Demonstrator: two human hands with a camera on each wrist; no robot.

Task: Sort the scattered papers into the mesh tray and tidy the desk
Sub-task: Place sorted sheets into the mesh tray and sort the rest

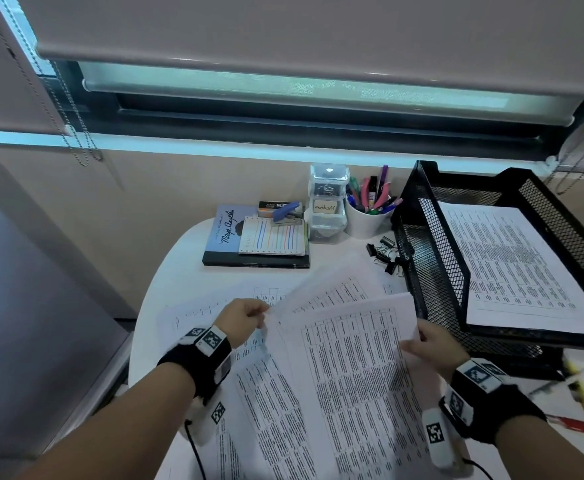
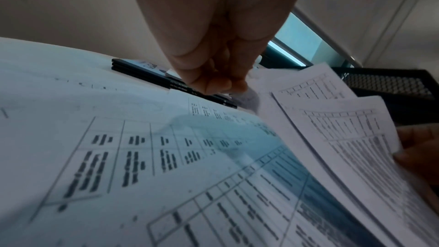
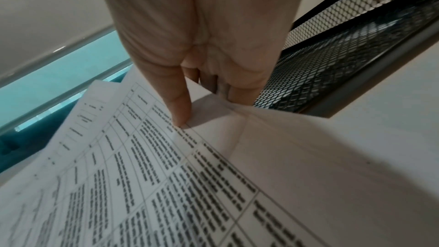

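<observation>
Several printed sheets with tables (image 1: pixel 349 362) are fanned over the white desk (image 1: pixel 179 265) in front of me. My left hand (image 1: pixel 249 315) pinches the upper left corner of one sheet (image 2: pixel 251 97) and lifts it. My right hand (image 1: pixel 429 344) grips the right edge of the top sheets (image 3: pixel 180 157), thumb on top and fingers underneath. The black mesh tray (image 1: pixel 432 258) stands at the right, just beyond my right hand, and a stack of printed papers (image 1: pixel 519 265) lies in its upper tier.
At the back of the desk lie a pile of notebooks (image 1: pixel 256 237) with a stapler (image 1: pixel 285 213), a clear drawer box (image 1: pixel 328 202), a white pen cup (image 1: pixel 370 216) and black binder clips (image 1: pixel 385 254). Pens and a red object (image 1: pixel 577 400) lie at the right, below the tray.
</observation>
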